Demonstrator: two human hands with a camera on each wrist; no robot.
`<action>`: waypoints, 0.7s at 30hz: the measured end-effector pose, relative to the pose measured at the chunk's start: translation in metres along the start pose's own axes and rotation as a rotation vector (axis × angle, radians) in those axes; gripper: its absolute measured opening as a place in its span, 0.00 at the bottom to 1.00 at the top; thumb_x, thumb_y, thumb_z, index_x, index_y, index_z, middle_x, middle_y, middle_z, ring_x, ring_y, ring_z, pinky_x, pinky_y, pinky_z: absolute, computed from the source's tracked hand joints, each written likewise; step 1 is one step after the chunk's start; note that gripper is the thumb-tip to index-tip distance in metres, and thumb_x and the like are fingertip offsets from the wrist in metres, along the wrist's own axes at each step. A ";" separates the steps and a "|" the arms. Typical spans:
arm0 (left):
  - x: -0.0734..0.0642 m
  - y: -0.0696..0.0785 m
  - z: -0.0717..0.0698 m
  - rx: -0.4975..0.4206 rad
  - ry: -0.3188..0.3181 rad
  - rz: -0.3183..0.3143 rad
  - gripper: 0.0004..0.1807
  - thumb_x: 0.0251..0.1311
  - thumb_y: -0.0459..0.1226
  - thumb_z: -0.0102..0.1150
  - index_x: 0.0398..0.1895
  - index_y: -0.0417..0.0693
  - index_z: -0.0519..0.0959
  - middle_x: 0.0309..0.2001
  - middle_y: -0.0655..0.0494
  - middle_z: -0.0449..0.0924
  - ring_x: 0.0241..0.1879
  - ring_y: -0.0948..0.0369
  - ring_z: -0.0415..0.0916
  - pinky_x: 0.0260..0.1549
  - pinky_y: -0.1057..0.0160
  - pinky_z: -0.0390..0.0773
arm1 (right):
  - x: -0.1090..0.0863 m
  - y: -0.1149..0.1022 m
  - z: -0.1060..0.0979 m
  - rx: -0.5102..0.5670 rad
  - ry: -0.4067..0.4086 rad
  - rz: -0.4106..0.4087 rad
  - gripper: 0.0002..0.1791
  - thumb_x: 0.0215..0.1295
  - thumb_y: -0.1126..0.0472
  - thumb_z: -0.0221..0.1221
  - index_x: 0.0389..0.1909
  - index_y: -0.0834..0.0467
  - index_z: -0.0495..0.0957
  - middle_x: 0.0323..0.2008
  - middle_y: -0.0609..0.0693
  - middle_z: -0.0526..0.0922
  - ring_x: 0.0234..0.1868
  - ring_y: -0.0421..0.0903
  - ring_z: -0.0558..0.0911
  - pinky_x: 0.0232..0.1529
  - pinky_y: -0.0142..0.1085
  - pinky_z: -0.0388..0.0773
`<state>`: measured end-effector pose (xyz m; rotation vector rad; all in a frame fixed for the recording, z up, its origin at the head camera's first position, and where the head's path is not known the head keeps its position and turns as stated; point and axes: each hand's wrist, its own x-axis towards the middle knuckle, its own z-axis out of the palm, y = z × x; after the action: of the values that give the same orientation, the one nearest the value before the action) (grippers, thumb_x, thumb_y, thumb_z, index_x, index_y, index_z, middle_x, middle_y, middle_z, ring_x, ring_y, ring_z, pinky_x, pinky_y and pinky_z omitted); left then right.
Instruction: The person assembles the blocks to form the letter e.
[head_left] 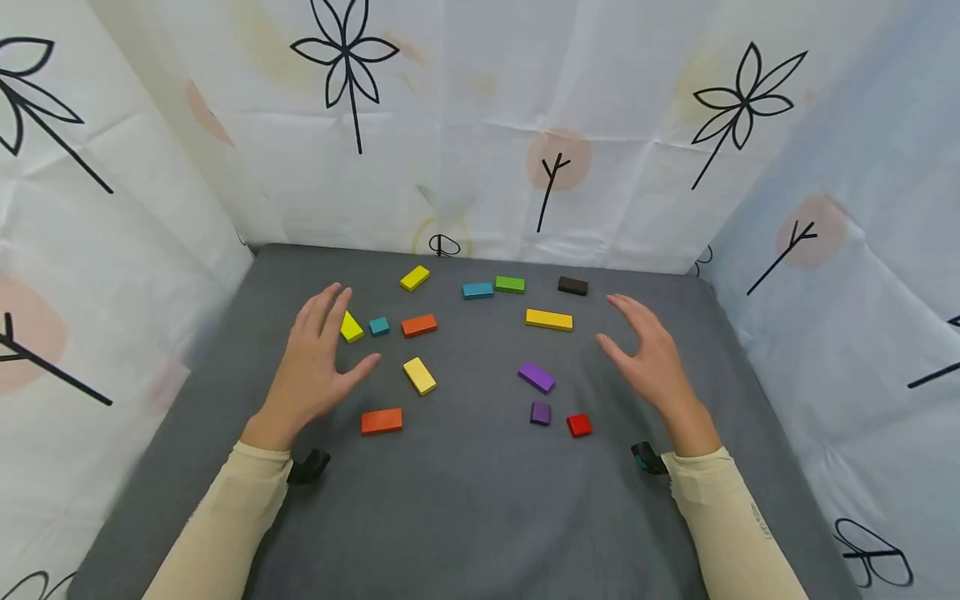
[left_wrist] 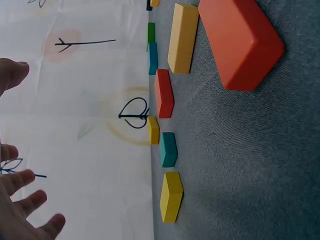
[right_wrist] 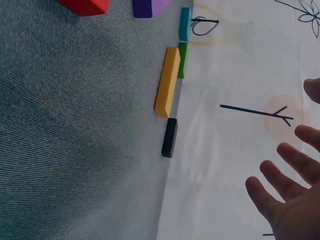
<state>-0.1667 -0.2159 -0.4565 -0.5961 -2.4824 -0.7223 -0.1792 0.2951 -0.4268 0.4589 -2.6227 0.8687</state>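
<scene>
My left hand is held over the left side of the grey table, fingers extended and thumb apart, holding nothing. Closest to it is a yellow triangular block, partly hidden by the fingers, with a small teal block beside it. An orange block and a pale yellow block lie right of that hand. Over the right side hovers my right hand, also empty with its fingers spread. Nearest to it are a long amber block, a black block, a purple block and a red block.
Toward the back lie a yellow block, a blue block and a green block. Another orange block and a small purple block sit mid-table. White patterned cloth encloses the grey table at back and sides.
</scene>
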 end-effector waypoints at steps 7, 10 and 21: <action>0.013 -0.005 0.012 -0.048 -0.117 -0.033 0.53 0.65 0.43 0.76 0.87 0.42 0.56 0.82 0.38 0.58 0.79 0.38 0.56 0.70 0.31 0.65 | 0.016 0.007 0.010 0.013 -0.106 0.011 0.33 0.75 0.59 0.70 0.77 0.58 0.74 0.75 0.61 0.73 0.70 0.63 0.75 0.67 0.64 0.72; 0.017 -0.007 0.017 -0.047 -0.153 -0.052 0.53 0.66 0.45 0.77 0.87 0.43 0.56 0.81 0.37 0.59 0.79 0.38 0.56 0.69 0.30 0.66 | 0.021 0.009 0.016 0.028 -0.132 0.010 0.33 0.74 0.60 0.71 0.77 0.59 0.74 0.74 0.61 0.74 0.67 0.62 0.77 0.65 0.62 0.75; 0.032 -0.010 0.033 -0.087 -0.263 -0.099 0.49 0.69 0.46 0.75 0.86 0.43 0.59 0.81 0.37 0.59 0.79 0.38 0.56 0.72 0.30 0.63 | 0.035 0.011 0.029 0.058 -0.219 0.059 0.33 0.75 0.59 0.70 0.78 0.57 0.73 0.76 0.59 0.72 0.69 0.65 0.76 0.66 0.64 0.74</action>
<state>-0.2078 -0.1955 -0.4664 -0.6391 -2.7497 -0.8404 -0.2215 0.2791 -0.4397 0.5205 -2.8286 0.9653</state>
